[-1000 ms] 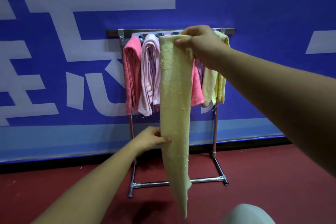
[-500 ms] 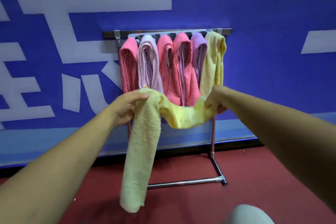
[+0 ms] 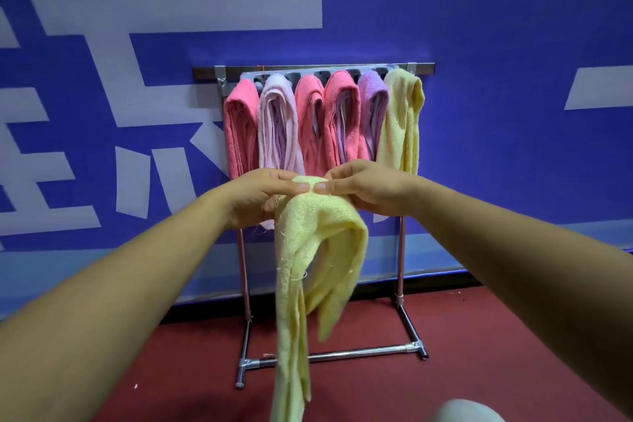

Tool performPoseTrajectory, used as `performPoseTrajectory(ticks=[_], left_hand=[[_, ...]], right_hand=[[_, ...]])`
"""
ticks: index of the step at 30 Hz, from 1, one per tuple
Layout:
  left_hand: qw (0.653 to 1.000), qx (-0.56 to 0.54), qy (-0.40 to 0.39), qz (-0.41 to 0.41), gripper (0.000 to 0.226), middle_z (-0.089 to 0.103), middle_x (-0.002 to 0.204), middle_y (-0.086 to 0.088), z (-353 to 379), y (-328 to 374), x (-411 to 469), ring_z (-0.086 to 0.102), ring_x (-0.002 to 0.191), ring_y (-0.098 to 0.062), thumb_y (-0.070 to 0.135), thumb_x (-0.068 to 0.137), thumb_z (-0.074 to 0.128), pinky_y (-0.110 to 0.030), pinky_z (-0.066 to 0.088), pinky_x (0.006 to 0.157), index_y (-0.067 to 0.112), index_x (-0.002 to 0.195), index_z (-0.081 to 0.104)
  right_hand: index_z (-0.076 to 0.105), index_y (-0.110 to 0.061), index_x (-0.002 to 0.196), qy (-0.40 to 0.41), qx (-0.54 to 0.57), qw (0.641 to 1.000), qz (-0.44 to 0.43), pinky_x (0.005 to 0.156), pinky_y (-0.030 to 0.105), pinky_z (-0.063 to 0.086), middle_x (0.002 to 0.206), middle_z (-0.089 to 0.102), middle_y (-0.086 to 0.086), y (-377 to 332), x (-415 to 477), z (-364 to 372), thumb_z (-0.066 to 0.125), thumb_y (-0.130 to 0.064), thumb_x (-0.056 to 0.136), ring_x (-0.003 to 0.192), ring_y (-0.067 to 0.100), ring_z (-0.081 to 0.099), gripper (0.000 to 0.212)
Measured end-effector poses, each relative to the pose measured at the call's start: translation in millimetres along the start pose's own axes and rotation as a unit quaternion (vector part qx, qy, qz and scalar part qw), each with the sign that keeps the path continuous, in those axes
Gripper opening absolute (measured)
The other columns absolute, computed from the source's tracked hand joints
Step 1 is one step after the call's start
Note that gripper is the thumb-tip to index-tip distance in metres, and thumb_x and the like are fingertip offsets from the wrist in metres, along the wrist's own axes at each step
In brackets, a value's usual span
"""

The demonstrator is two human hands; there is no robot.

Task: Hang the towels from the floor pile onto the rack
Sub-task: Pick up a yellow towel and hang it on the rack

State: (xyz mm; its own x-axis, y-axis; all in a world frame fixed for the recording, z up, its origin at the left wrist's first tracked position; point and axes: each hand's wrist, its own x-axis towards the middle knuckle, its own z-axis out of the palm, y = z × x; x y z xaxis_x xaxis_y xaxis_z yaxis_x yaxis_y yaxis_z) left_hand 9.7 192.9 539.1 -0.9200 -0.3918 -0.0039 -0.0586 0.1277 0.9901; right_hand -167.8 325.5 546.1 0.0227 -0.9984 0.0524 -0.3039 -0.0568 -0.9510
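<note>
Head view shows my left hand [image 3: 258, 197] and my right hand [image 3: 371, 188] meeting in front of me. Each pinches the top of a pale yellow terry towel [image 3: 318, 240] between thumb and curled fingers, with the thumb tips almost touching over the fold. The towel hangs in the air in front of the chrome tube rack [image 3: 400, 257], below its top bar and, as far as I can tell, not touching it. It is doubled over at my grip, so the fold faces up and both tails point down at the dark red floor [image 3: 479, 353]; its long axis runs vertically. The tail under my left hand is longer and runs out of the bottom of the picture, while the one under my right ends well above the floor. To do this step well, I think I should even the tails, hold the fold narrow and flat, and lift it above the bar before lowering it over. That way it would drape like the six folded towels [image 3: 310, 120] hanging there: pink, pale lilac, two pink, purple and yellow. They hang packed side by side, and I cannot pick out a free place from here, so I would find the gap before reaching. The floor pile is out of sight.
</note>
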Motion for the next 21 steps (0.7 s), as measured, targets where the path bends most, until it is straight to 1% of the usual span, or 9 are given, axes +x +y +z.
performPoseTrajectory(ticks=[3,5,8,9,11,14,16,18,21], left_hand=[[0.998,0.031,-0.035,-0.032,0.019,0.07,0.087,-0.003,-2,-10,-1,0.065,0.078,-0.013,0.027,0.085,0.071,-0.026,0.048,0.074,0.01,0.095,0.074],[0.996,0.048,-0.043,-0.055,0.02,0.071,0.089,-0.003,-2,-14,-3,0.066,0.082,-0.013,0.026,0.088,0.065,-0.026,0.049,0.077,0.009,0.095,0.073],[0.999,0.024,-0.019,-0.023,0.063,0.06,0.116,-0.018,-6,-16,-2,0.056,0.104,-0.027,0.035,0.078,0.08,-0.034,0.045,0.092,-0.006,0.122,0.061],[1.0,0.001,-0.012,-0.01,0.071,0.053,0.121,-0.019,-9,-16,0,0.051,0.107,-0.031,0.036,0.076,0.082,-0.038,0.042,0.095,-0.004,0.129,0.056],[1.0,-0.021,0.005,0.013,0.058,0.057,0.123,-0.02,-8,-10,4,0.054,0.107,-0.03,0.032,0.084,0.073,-0.037,0.046,0.093,0.009,0.134,0.058],[0.999,-0.04,0.0,0.025,0.04,0.07,0.108,-0.008,3,4,11,0.067,0.094,-0.02,0.026,0.089,0.065,-0.029,0.056,0.075,0.014,0.127,0.064],[0.999,-0.041,0.0,0.021,0.034,0.071,0.106,-0.008,10,14,17,0.068,0.093,-0.021,0.022,0.095,0.059,-0.029,0.057,0.074,0.011,0.127,0.063],[1.0,0.014,-0.014,-0.019,0.03,0.072,0.11,-0.009,14,21,21,0.07,0.098,-0.022,0.022,0.096,0.058,-0.031,0.057,0.079,0.012,0.123,0.065],[0.988,0.122,-0.05,-0.083,0.014,0.073,0.09,-0.008,14,24,24,0.069,0.081,-0.018,0.021,0.094,0.064,-0.028,0.055,0.07,0.014,0.091,0.075]], right_hand=[[0.06,-0.005,0.088,0.032,0.072,0.997,-0.015,0.06,0.028,0.048,0.075,0.059,0.008,-3,-4,-6,0.058,-0.012,0.098,0.065,0.018,0.058,0.013],[0.061,-0.006,0.084,0.074,0.126,0.989,-0.022,0.058,0.026,0.053,0.071,0.063,0.006,-5,-9,-13,0.057,-0.011,0.099,0.062,0.017,0.062,0.016],[0.058,-0.006,0.078,0.101,0.132,0.986,-0.005,0.054,0.025,0.053,0.066,0.061,0.005,0,-15,-27,0.055,-0.01,0.099,0.058,0.016,0.061,0.022],[0.056,-0.006,0.078,0.109,0.112,0.988,0.006,0.053,0.025,0.052,0.065,0.059,0.004,3,-16,-31,0.056,-0.01,0.099,0.056,0.015,0.06,0.022],[0.053,-0.007,0.081,0.117,0.066,0.99,0.034,0.052,0.025,0.05,0.067,0.057,0.005,10,-18,-39,0.059,-0.011,0.098,0.057,0.015,0.059,0.019],[0.052,-0.012,0.077,0.101,-0.011,0.993,0.06,0.053,0.028,0.042,0.068,0.052,0.003,15,-17,-48,0.064,-0.015,0.096,0.059,0.016,0.052,0.022],[0.051,-0.014,0.073,0.118,-0.109,0.985,0.06,0.049,0.029,0.036,0.066,0.048,0.002,15,-17,-54,0.064,-0.019,0.096,0.056,0.015,0.046,0.027],[0.052,-0.011,0.076,0.171,-0.165,0.97,0.043,0.054,0.029,0.038,0.07,0.047,0.005,14,-17,-63,0.066,-0.023,0.095,0.062,0.018,0.046,0.026],[0.049,-0.011,0.077,0.173,-0.128,0.975,0.051,0.055,0.029,0.038,0.069,0.045,0.006,15,-22,-75,0.065,-0.019,0.095,0.06,0.017,0.045,0.026]])
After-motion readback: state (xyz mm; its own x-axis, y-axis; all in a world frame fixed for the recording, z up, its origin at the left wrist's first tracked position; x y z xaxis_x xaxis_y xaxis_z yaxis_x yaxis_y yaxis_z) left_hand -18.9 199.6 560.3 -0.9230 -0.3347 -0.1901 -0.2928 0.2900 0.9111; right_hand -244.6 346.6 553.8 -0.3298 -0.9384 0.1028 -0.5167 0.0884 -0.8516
